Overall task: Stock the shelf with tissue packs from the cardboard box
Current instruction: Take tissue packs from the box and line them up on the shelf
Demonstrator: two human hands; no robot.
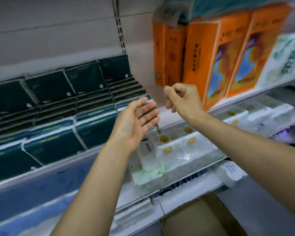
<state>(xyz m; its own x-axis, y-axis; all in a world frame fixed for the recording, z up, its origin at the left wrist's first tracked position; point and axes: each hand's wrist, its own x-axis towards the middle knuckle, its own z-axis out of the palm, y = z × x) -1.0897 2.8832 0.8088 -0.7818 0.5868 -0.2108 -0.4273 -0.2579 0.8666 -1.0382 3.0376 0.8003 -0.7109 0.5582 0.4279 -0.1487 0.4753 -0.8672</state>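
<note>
Before the shelf (71, 165) | your left hand (134, 123) flat, fingers released; right hand (182, 97) loosely curled, empty | dark green tissue packs (53, 147) stacked left; cardboard box (203, 217) below | likely light, soft, slippery film: grip across short ends.

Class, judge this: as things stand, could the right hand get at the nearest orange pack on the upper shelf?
Probably yes. The right hand holds nothing and hangs just left of the nearest orange pack, with nothing between them.
</note>
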